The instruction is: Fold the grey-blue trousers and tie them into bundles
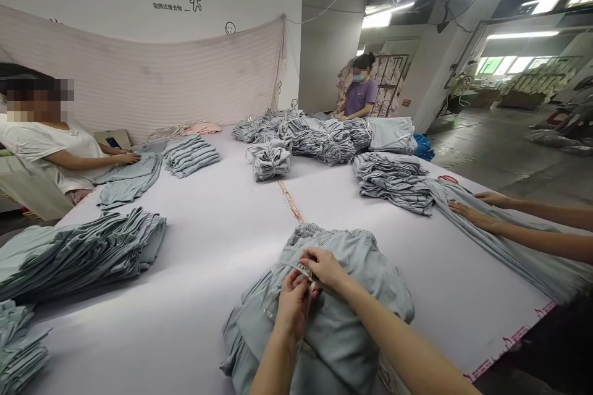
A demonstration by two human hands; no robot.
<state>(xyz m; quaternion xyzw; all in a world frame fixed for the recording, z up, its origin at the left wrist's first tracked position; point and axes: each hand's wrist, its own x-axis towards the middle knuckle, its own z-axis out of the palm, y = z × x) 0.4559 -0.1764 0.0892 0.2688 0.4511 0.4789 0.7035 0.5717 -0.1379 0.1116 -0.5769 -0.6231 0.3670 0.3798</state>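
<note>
A bulky bundle of grey-blue garments [343, 333] with gathered waistbands lies in front of me on the white table [185, 321]. A thin pale tie strip [303, 269] runs over its top. My left hand [294, 299] is closed on the strip, fingers curled above the cloth. My right hand [324, 268] pinches the same strip just beyond, close to the left fingertips. Whether the strip is knotted is too small to tell.
Tied garment bundles [319, 135] are heaped at the back, with a smaller bundle [271, 161] nearer. Stacks stand at left [92, 253] and right [393, 182]. Co-workers handle cloth at left, back and right; one person's hands [477, 216] smooth a garment. Red scissors [448, 179] lie near the right edge.
</note>
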